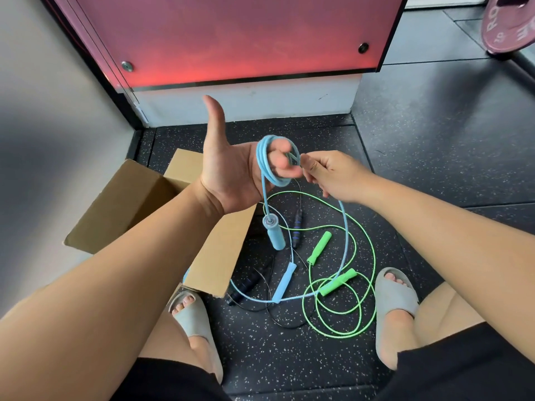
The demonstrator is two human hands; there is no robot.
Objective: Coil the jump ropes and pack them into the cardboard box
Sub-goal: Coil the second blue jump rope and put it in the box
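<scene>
**Holding blue coils on my left fingers**

My left hand [231, 169] is raised palm toward me, thumb stuck straight up and well apart from the rest. The blue jump rope [267, 166] sits in several loops round my bent fingers. One blue handle [274, 235] hangs below that hand on a short length of cord. My right hand [327, 173] is just beside the coil, thumb and forefinger pinched together on the blue cord, the other fingers curled under. From there the cord drops to the speckled floor [419, 140], where the second blue handle [285, 282] lies between my sandals [395, 296]. The green jump rope [362, 247] lies in loose tangled loops on the floor, crossing the blue cord. A black jump rope [296, 228] lies among them. The cardboard box [124, 204] stands open under my left forearm, just beside the ropes.
</scene>
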